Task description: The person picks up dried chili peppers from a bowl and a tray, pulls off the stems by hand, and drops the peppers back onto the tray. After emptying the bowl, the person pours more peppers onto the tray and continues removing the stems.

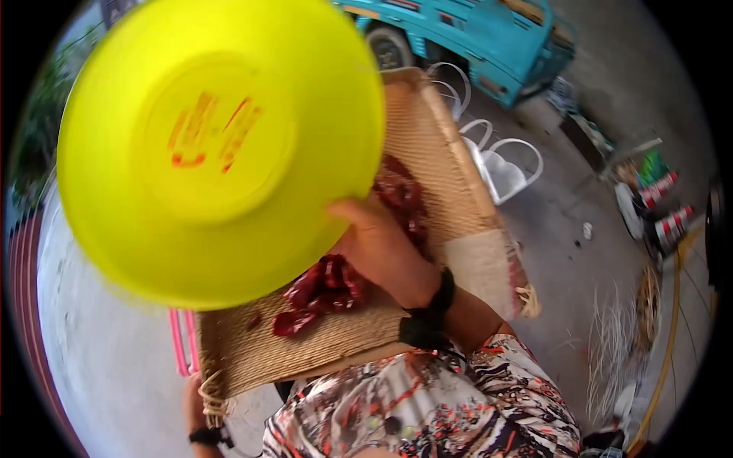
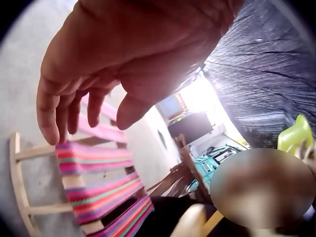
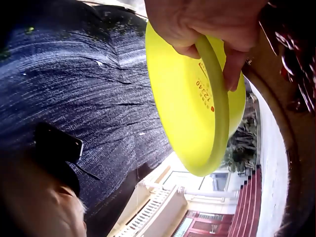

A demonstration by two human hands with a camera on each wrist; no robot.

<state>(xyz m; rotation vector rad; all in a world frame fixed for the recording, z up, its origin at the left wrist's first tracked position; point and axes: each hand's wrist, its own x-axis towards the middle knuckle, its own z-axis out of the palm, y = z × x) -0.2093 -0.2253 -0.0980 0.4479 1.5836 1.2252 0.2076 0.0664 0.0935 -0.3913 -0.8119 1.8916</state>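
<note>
A yellow plastic basin [image 1: 217, 145] hangs tilted in the air, its underside with red markings facing the head camera. My right hand [image 1: 382, 244] pinches its rim, thumb on the outer side; the right wrist view shows the fingers over the edge. Below it a large woven tray [image 1: 427, 133] holds dark red, glossy pieces [image 1: 328, 294], partly hidden by basin and hand. At the tray's lower left corner is my left hand [image 1: 195, 401]. In the left wrist view its fingers hang loosely bent above a striped chair [image 2: 106, 158], holding nothing.
White bags with loop handles [image 1: 504, 172] stand beyond the tray on the concrete floor. A turquoise cargo vehicle [image 1: 473, 34] is parked behind them. To the right lie red-and-white bottles [image 1: 673, 225], a yellow hose [image 1: 673, 336] and thin pale strands [image 1: 611, 359].
</note>
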